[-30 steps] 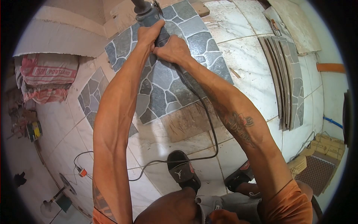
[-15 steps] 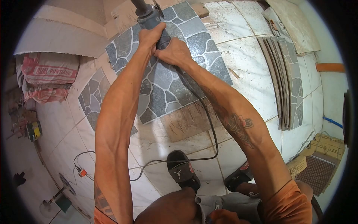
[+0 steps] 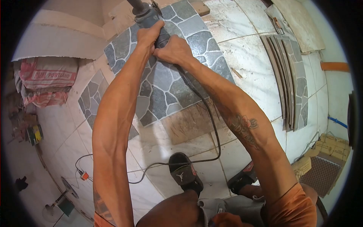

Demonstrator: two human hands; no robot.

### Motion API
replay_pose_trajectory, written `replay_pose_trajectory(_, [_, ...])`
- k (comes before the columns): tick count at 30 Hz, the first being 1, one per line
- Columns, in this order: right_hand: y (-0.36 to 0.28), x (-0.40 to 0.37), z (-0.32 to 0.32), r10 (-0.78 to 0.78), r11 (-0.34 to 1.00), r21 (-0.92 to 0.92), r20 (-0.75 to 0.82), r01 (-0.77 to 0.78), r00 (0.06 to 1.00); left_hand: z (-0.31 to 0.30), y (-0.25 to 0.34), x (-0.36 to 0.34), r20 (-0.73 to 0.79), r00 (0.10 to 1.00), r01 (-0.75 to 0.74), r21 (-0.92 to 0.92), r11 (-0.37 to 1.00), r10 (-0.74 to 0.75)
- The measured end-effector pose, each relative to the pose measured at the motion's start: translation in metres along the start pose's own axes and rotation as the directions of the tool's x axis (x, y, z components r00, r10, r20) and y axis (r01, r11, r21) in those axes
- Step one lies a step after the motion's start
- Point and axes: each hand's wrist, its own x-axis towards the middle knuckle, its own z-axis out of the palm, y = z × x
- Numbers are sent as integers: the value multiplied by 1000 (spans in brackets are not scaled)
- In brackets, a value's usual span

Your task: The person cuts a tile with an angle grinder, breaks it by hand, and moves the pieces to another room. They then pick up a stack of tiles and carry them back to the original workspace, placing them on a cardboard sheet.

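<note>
Both hands are wrapped around a dark grey angle grinder (image 3: 148,19) near the top of the view. My left hand (image 3: 149,36) is closed on the middle of its body, thumb lying along it. My right hand (image 3: 174,50) grips the rear end, where the black power cord (image 3: 206,102) comes out. Under the tool lies a grey stone-patterned tile (image 3: 160,100) with pale lines between the shapes. A side handle (image 3: 137,5) sticks up at the head of the grinder. The blade is mostly hidden, so contact with the tile cannot be made out.
A worn board (image 3: 191,123) lies beneath the patterned tile. Several tiles (image 3: 281,81) stand on edge at right. Red-and-white cement bags (image 3: 47,79) lie at left. The cord crosses the floor by a sandal (image 3: 181,172). Flattened cardboard (image 3: 332,147) is at lower right.
Both hands and the grinder have shifted slightly left and upward in the view. The grip looks the same, and the tile has stayed nearly in place.
</note>
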Motion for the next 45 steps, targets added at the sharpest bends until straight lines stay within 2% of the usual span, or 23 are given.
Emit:
replay_pose_trajectory(9, [7,-7,3,-10,1000,-15,-15,10,1000,2,-3,-12,8,999,-52,-2,999,52])
replay_pose_trajectory(19, [13,-11,8,-17,1000,-21,-60,16,998,4,-9,-17,-3,1000,-22,-5,1000,22])
replay_pose_trajectory(22, [6,-21,-3,29,1000,2,35,-29,999,4,-11,-19,-21,1000,-16,20,1000,16])
replay_pose_trajectory(25, [1,-29,-10,36,999,7,60,-36,998,6,-12,-19,-37,999,-29,37,999,30])
replay_pose_trajectory(30, [6,-31,-6,44,999,-1,19,-44,999,7,-11,-30,-19,1000,0,18,1000,0])
replay_pose_trajectory(39, [9,-37,-4,36,999,9,-2,-36,999,7,-18,-33,-12,999,-40,-6,999,40])
replay_pose_trajectory(45, [11,-41,-3,44,999,10,-1,-44,999,7,-19,-36,-36,999,-8,28,1000,9])
